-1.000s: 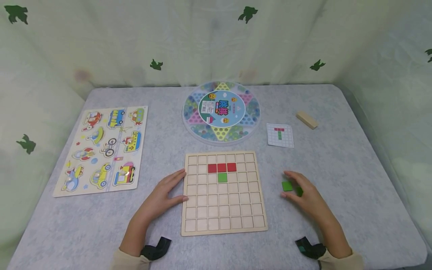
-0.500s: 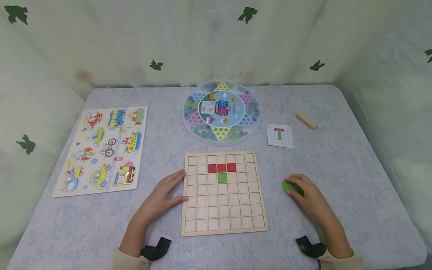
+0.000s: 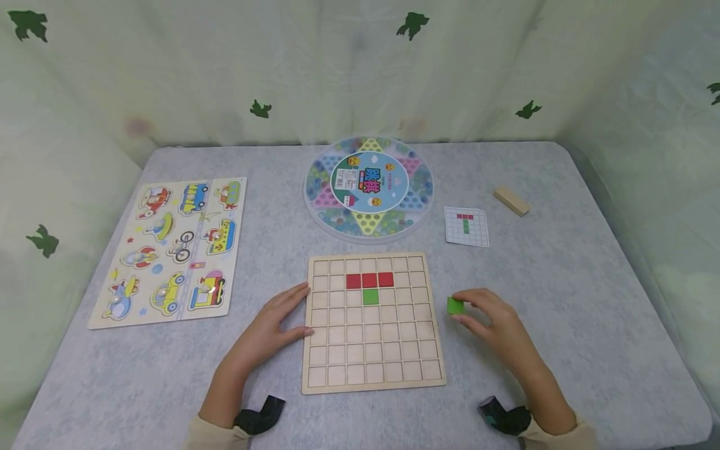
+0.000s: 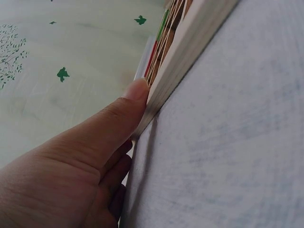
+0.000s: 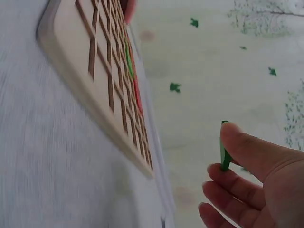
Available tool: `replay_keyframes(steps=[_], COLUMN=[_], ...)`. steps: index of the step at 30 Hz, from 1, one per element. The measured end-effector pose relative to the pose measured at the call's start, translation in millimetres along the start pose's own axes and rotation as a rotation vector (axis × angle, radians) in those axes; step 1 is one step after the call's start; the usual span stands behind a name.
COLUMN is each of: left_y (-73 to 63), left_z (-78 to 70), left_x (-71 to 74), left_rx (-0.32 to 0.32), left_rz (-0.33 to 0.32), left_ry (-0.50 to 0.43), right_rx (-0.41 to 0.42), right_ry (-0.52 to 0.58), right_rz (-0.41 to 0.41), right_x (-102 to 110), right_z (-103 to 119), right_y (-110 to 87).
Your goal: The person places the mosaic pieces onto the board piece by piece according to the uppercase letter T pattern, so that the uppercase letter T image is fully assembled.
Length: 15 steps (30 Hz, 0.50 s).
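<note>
My right hand (image 3: 495,319) pinches a green square tile (image 3: 455,305) just off the right edge of the wooden grid board (image 3: 374,355). In the right wrist view the tile (image 5: 224,146) stands edge-on between thumb and fingertips, raised off the table. Three red tiles (image 3: 369,280) lie in a row near the board's far side, with one green tile (image 3: 370,296) below the middle one. At the board's left edge rests my left hand (image 3: 272,328), thumb and fingers extended; its thumb (image 4: 135,92) touches the rim. A second loose green tile, seen earlier, is out of sight.
A small pattern card (image 3: 467,226) lies beyond the board to the right, near a wooden block (image 3: 511,200). Behind the board is a round Chinese checkers set (image 3: 369,181). A vehicle puzzle board (image 3: 169,250) takes up the left side.
The right hand closed thumb and fingers on a green tile and carried it left toward the board. The left hand and board stayed in place.
</note>
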<state>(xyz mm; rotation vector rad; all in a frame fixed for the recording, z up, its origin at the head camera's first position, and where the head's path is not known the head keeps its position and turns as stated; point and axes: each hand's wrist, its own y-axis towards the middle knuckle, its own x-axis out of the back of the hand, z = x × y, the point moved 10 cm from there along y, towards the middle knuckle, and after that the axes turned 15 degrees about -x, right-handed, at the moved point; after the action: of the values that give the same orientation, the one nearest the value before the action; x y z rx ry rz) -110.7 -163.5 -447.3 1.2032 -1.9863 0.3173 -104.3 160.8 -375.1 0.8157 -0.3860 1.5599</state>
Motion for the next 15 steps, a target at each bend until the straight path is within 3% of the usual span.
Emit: replay_keyframes(steps=[4,8,11,15], left_y=[-0.2,0.2,0.0,-0.1], left_z=[-0.9,0.0,1.3,2.0], left_x=[0.5,0.0,-0.4,-0.8], left_rx=[-0.009,-0.013,-0.007,-0.003], left_rz=[-0.005,-0.004,-0.002,0.002], left_ry=[0.001,-0.003,-0.01,-0.016], right_rx=[0.087,0.122,0.095,-0.002], right_ry=[0.074,0.14,0.17,0.18], right_rz=[0.023,0.075,0.126,0.201], right_x=[-14.4,-37.9,-58.9,-87.1], right_z=[29.7,47.7,52.0,45.2], right_y=[2.4,6.1,10.1,15.7])
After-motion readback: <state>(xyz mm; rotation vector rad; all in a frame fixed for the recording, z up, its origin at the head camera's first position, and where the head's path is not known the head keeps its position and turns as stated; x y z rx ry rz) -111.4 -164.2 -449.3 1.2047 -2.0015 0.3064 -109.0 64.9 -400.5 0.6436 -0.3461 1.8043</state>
